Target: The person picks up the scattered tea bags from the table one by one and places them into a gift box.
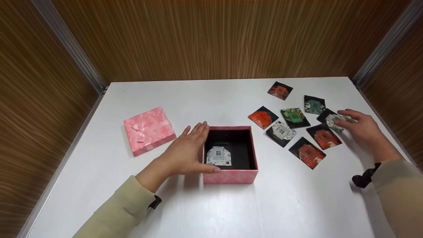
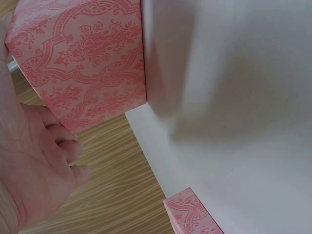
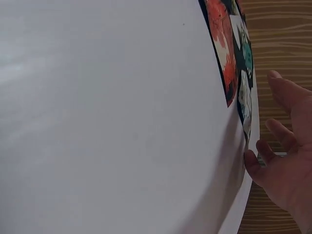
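My left hand (image 1: 186,150) rests against an open pink box (image 1: 231,177), its fingers extended along the left side and its thumb along the front rim. In the left wrist view, the fingertips touch the edge of the box's patterned wall (image 2: 92,58). A white-and-grey printed packet (image 1: 218,156) lies inside on the black bottom. My right hand (image 1: 362,127) reaches over a flat, square black-and-white packet (image 1: 331,119) at the right, thumb and fingers parted above it. That packet (image 3: 245,105) appears edge-on beside the fingertips in the right wrist view.
Several flat packets lie right of the box, among them an orange one (image 1: 263,117), a green one (image 1: 295,117) and a red one (image 1: 308,152). A pink lid with a bow (image 1: 149,131) sits to the left. Wood-grain panels (image 1: 224,39) enclose the white table (image 1: 185,96).
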{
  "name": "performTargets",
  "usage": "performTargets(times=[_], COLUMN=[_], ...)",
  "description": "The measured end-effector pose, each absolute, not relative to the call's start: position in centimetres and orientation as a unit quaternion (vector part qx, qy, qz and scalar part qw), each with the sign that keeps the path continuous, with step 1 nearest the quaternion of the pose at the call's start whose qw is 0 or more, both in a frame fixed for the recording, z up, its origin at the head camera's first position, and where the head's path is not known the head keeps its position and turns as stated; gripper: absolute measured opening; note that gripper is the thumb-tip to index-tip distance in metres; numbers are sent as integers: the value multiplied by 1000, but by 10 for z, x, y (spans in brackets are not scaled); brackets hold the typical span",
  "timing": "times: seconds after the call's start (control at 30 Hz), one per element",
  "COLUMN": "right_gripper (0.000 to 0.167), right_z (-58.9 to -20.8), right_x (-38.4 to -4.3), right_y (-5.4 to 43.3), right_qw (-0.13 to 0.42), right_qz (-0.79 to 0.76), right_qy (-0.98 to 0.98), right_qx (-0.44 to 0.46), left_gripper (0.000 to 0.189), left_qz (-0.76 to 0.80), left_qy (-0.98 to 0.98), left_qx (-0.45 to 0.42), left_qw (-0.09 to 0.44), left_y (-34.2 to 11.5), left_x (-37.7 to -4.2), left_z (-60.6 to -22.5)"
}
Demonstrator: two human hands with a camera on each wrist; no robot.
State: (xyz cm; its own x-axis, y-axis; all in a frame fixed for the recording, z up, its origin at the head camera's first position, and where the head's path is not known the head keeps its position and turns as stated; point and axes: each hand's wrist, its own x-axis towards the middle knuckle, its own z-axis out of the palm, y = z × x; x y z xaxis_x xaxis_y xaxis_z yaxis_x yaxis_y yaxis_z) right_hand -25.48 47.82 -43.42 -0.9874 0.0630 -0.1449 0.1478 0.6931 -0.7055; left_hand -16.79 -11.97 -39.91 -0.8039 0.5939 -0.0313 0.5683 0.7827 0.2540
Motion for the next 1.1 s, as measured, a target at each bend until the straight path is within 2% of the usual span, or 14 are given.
performTargets(times=[0.27,0.43,0.73,0.93,1.1], right_gripper=[77,72,80,76,70], right_z=[-446,-450,-445,-438,-426], right_x=[-256,-255,-254,-248,-244], right_y=[477,476,483,493,498], right_qw=[81,62,71,74,36], right_qz=[-370,-357,-376,-390,-353], right_qy=[922,930,921,915,932], right_qx=[74,64,70,79,73], left_gripper=[140,138,138,140,140], left_qz=[115,113,111,108,115], left_qy=[943,943,943,943,944], left_qx=[307,308,311,310,306], left_qw=[54,55,50,48,53], left_y=[-120,-119,-119,-119,-119], left_x=[-168,-168,-167,-168,-168], left_z=[-397,-397,-399,-400,-400])
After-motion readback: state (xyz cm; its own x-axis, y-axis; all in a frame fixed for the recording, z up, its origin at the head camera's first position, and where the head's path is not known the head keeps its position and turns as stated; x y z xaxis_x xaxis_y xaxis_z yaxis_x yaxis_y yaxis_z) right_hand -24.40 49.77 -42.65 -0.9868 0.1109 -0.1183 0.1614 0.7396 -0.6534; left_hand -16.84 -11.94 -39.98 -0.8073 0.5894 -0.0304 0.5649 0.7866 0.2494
